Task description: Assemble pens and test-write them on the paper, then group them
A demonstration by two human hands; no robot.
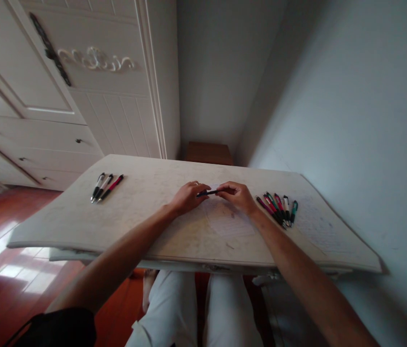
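Observation:
Between my hands, above the middle of the table, is a dark pen point(208, 193) lying roughly level. My left hand point(190, 196) has its fingers closed around the pen's left end. The fingers of my right hand point(237, 194) pinch its right end. Beneath them a sheet of paper point(228, 219) with faint marks lies flat on the table. To the right of my right hand several pens point(275, 208) in pink, green, white and black lie fanned out. Far to the left, three more pens point(105, 187) lie side by side, two white and black and one pink and black.
The whitish table point(145, 178) has a worn, stained top. Another written sheet point(321, 224) lies at its right end. A white wardrobe point(116, 96) stands behind on the left, a brown wooden box-like piece point(208, 153) behind the table, and a pale wall point(362, 120) on the right.

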